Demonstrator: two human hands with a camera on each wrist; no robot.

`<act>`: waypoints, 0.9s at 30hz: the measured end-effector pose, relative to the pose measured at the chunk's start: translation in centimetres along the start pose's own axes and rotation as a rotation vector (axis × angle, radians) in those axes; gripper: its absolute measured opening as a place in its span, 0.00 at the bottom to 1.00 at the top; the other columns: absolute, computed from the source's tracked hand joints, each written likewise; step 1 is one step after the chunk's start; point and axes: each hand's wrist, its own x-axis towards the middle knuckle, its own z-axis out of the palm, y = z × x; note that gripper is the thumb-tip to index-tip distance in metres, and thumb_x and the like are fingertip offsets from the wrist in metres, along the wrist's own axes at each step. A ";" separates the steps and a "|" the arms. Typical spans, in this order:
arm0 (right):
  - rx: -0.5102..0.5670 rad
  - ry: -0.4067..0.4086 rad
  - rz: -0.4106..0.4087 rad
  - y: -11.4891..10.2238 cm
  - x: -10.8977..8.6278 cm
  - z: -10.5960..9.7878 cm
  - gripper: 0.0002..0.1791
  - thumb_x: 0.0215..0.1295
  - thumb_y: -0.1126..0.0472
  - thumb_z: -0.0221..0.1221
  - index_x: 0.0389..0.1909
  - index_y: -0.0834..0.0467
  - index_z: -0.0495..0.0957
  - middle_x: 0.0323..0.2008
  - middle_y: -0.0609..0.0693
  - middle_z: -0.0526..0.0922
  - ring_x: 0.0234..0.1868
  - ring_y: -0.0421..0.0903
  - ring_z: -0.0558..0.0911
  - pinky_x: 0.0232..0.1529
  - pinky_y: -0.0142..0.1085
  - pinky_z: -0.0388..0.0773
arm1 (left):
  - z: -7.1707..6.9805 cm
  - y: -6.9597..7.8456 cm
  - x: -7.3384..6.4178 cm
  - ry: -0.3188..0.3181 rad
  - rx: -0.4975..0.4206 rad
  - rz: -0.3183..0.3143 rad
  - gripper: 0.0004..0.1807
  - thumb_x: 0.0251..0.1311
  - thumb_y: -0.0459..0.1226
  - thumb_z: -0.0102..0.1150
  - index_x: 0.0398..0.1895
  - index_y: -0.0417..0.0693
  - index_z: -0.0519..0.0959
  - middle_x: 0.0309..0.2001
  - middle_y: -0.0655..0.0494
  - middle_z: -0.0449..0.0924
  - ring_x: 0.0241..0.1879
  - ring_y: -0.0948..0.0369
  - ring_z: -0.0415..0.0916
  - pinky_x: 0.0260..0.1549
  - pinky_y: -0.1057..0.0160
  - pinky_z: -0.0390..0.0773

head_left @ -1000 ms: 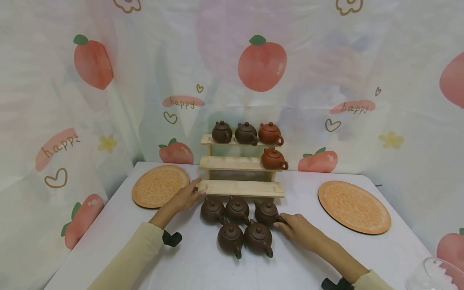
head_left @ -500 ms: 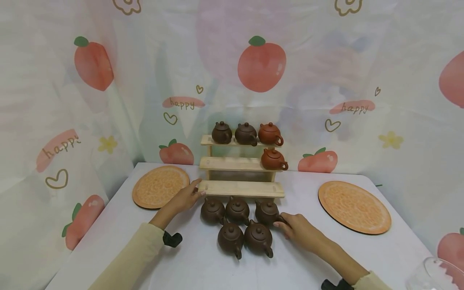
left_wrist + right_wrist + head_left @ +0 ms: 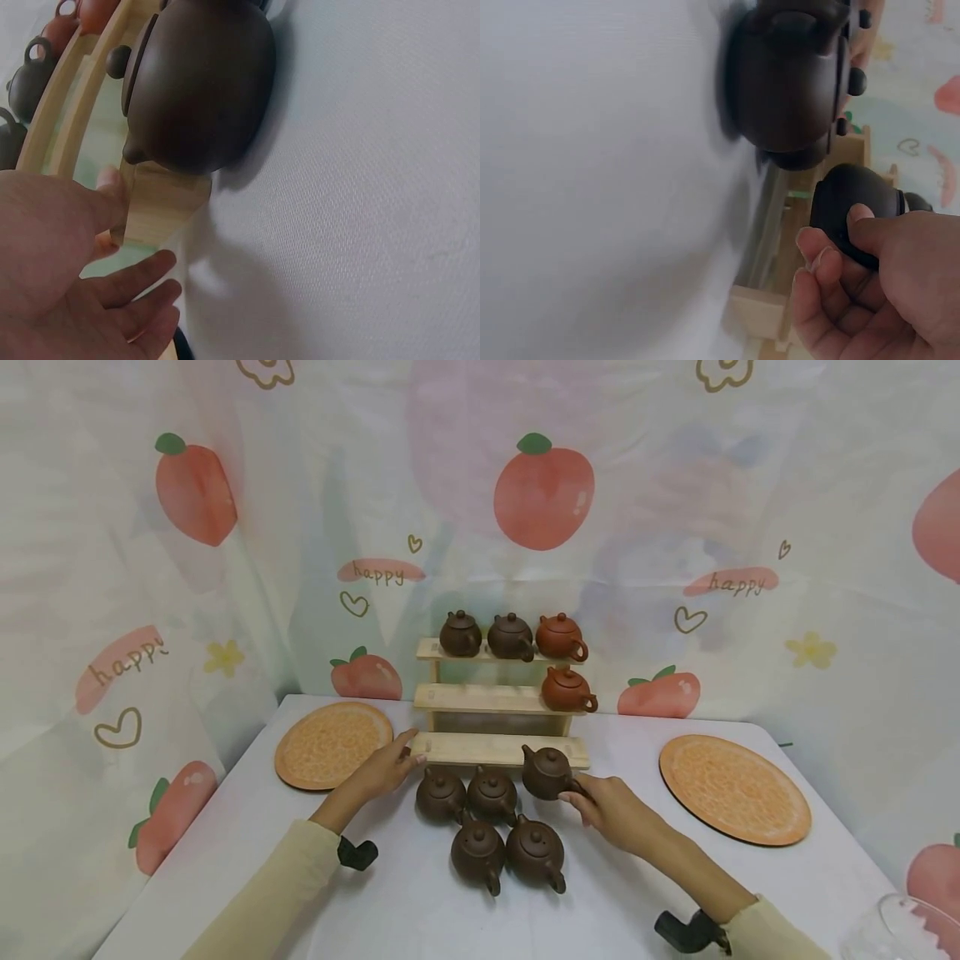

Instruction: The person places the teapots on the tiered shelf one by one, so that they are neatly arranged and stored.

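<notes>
My right hand [image 3: 618, 814] pinches the handle of a dark brown teapot [image 3: 546, 772], held up off the cloth before the lowest tier of the wooden display stand [image 3: 465, 748]. In the right wrist view, thumb and fingers close on that teapot [image 3: 855, 202] at its handle side. At the lowest tier's left end, my left hand [image 3: 382, 768] holds the board between thumb and index finger; its other fingers [image 3: 139, 281] extend free in the left wrist view. Several more dark teapots [image 3: 477, 852] stand close together on the table in front of the stand.
Two dark teapots [image 3: 512, 637] and a reddish one [image 3: 560, 637] occupy the top tier. Another reddish teapot [image 3: 567, 690] is at the middle tier's right end. Round orange-patterned mats lie left [image 3: 333, 747] and right [image 3: 735, 789]. A clear glass container [image 3: 896, 931] stands at the lower right.
My right hand has raised the dark teapot from the table and moved it slightly forward to the stand's lowest tier. The left hand stays on the stand.
</notes>
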 end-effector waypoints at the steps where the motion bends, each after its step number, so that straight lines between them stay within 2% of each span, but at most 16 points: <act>1: -0.005 0.003 0.001 -0.2 0.3 -0.2 0.11 0.81 0.58 0.58 0.35 0.57 0.77 0.19 0.40 0.74 0.22 0.33 0.68 0.24 0.30 0.68 | 0.0 0.0 0.0 -0.001 -0.001 -0.002 0.34 0.83 0.44 0.51 0.82 0.38 0.56 0.63 0.29 0.78 0.64 0.37 0.77 0.63 0.38 0.74; 9: -0.040 0.045 0.011 -1.3 3.2 -1.6 0.11 0.80 0.60 0.60 0.33 0.57 0.76 0.19 0.42 0.77 0.22 0.36 0.71 0.26 0.32 0.70 | -0.1 0.0 0.0 -0.002 -0.007 -0.005 0.34 0.82 0.44 0.51 0.82 0.38 0.56 0.64 0.29 0.77 0.65 0.37 0.76 0.63 0.38 0.74; 16: -0.052 0.068 0.020 -2.0 6.1 -2.0 0.12 0.80 0.60 0.59 0.34 0.62 0.77 0.19 0.45 0.75 0.22 0.39 0.72 0.27 0.34 0.70 | -0.1 -0.1 0.0 0.000 -0.014 -0.013 0.34 0.83 0.44 0.51 0.83 0.38 0.55 0.64 0.29 0.77 0.65 0.38 0.76 0.63 0.38 0.74; 21: -0.054 0.099 0.012 -2.5 7.8 -2.1 0.13 0.80 0.61 0.59 0.32 0.61 0.77 0.18 0.49 0.78 0.21 0.40 0.72 0.28 0.36 0.71 | 0.0 -0.1 0.0 -0.010 -0.011 -0.014 0.34 0.83 0.45 0.50 0.83 0.38 0.56 0.63 0.30 0.78 0.65 0.38 0.76 0.62 0.39 0.74; 27: -0.060 0.123 0.062 -2.9 9.8 -2.3 0.14 0.81 0.60 0.57 0.32 0.62 0.76 0.20 0.53 0.81 0.20 0.43 0.74 0.26 0.36 0.70 | -0.2 0.0 0.0 -0.012 -0.016 -0.008 0.34 0.83 0.44 0.50 0.83 0.38 0.56 0.64 0.29 0.77 0.65 0.38 0.76 0.64 0.38 0.74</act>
